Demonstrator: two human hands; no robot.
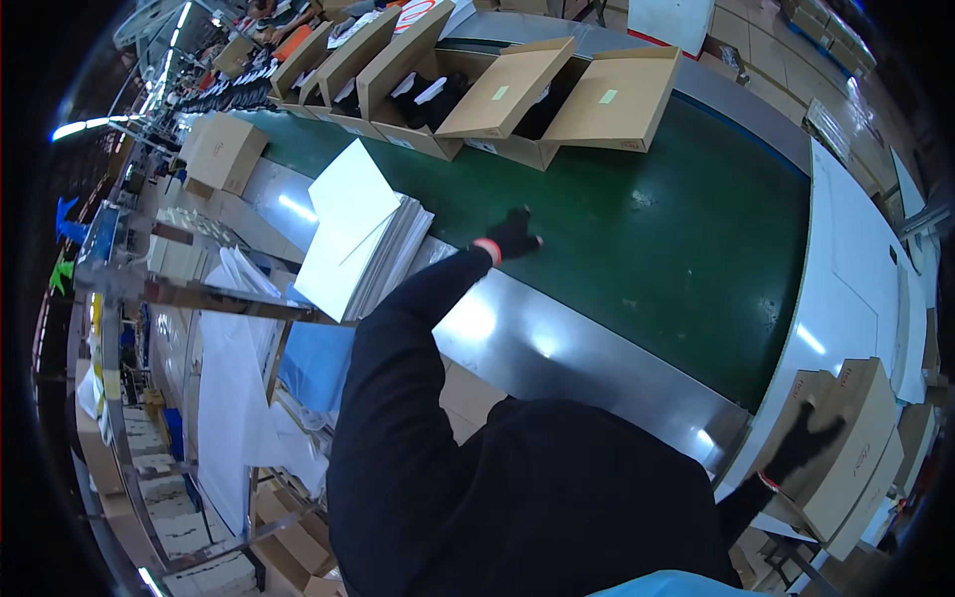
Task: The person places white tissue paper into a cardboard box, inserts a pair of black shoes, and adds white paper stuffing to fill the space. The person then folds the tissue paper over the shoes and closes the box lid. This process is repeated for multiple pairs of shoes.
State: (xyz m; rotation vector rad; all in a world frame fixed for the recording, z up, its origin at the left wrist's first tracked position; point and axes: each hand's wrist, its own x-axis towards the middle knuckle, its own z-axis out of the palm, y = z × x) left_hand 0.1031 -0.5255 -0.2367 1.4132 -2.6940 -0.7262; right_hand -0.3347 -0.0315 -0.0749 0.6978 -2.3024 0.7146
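My left hand [512,236], in a black fingertip-less glove with a red cuff, hovers over the near part of a green conveyor belt [686,239]. Its fingers are apart with nothing between them. A tall stack of white paper sheets [350,234] stands just left of it. At the lower right, my right hand [804,445], gloved the same way, is spread in front of closed brown cardboard boxes [858,448] that lean together; whether it touches them I cannot tell. Open-lidded cardboard boxes [504,95] holding black items sit in a row across the belt's far side.
A smooth metal edge [567,353] runs along the belt's near side. A white table [846,269] adjoins its right end. On the left are a closed carton [225,154], a metal rack [239,298] and hanging white sheets [224,398]. Another person [284,18] is at the far upper left.
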